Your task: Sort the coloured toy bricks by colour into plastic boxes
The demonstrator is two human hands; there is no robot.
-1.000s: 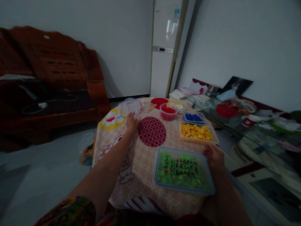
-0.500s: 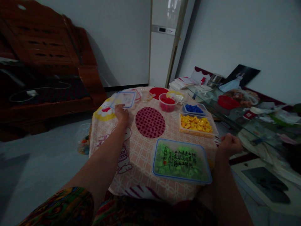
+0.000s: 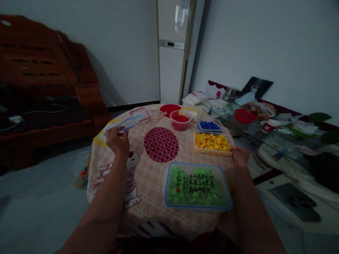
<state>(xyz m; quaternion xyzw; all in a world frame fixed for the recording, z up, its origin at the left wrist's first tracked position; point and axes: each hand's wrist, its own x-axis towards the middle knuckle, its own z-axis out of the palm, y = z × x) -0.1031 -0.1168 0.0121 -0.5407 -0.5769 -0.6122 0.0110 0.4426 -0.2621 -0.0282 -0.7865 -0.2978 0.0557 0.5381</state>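
Note:
My left hand [image 3: 118, 141] is closed on the edge of a clear plastic lid [image 3: 129, 122] with a blue rim, at the table's far left. The lid is tilted up off the tablecloth. At the right, my right hand [image 3: 240, 156] grips the right end of a clear plastic container [image 3: 212, 152] full of yellow pieces [image 3: 212, 141]; its fingertips are partly hidden. Closer to me lies a lidded box [image 3: 198, 187] with a blue rim and dark writing, green pieces showing through. Behind the yellow pieces stands a small container of blue pieces [image 3: 209, 125].
A round tub of red pieces [image 3: 180, 120], a red round lid [image 3: 170, 110], a red-rimmed lid [image 3: 140, 114] and a clear round lid [image 3: 155, 113] are at the back of the round table [image 3: 150, 180]. A cluttered glass table [image 3: 254, 137] stands right; a wooden bench [image 3: 45, 81], left.
My left hand has taken hold of the blue-rimmed lid and tilted it up. My right hand has moved from beside the table onto the yellow pieces' container. The view has shifted.

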